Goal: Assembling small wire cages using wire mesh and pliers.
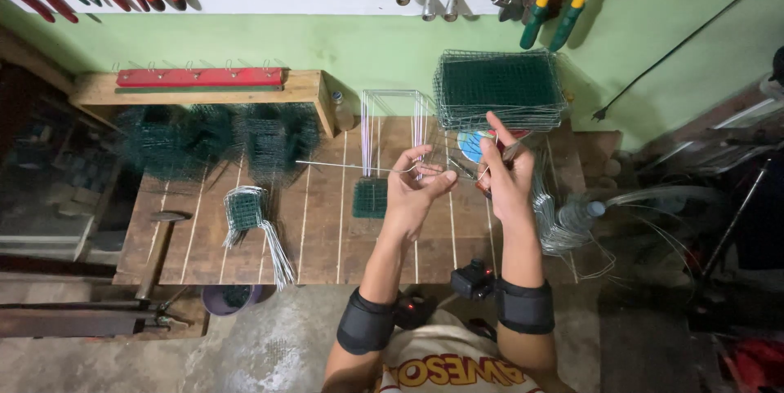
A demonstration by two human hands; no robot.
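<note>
My left hand (415,185) is raised over the wooden workbench (327,230) and pinches a long thin metal wire (351,167) that runs off to the left. Close beside it, my right hand (506,168) grips pliers with red handles (496,166) at the wire's near end. Under the hands lies a small green mesh piece (370,197). Both forearms wear black bands.
A stack of green wire mesh panels (500,89) sits at the back right, bent wire frames (394,119) at the back centre, mesh bundles (214,140) at the left. A small mesh piece with wire ends (249,217), a hammer (157,246) and a plastic bottle (581,213) lie around. Tools hang on the wall.
</note>
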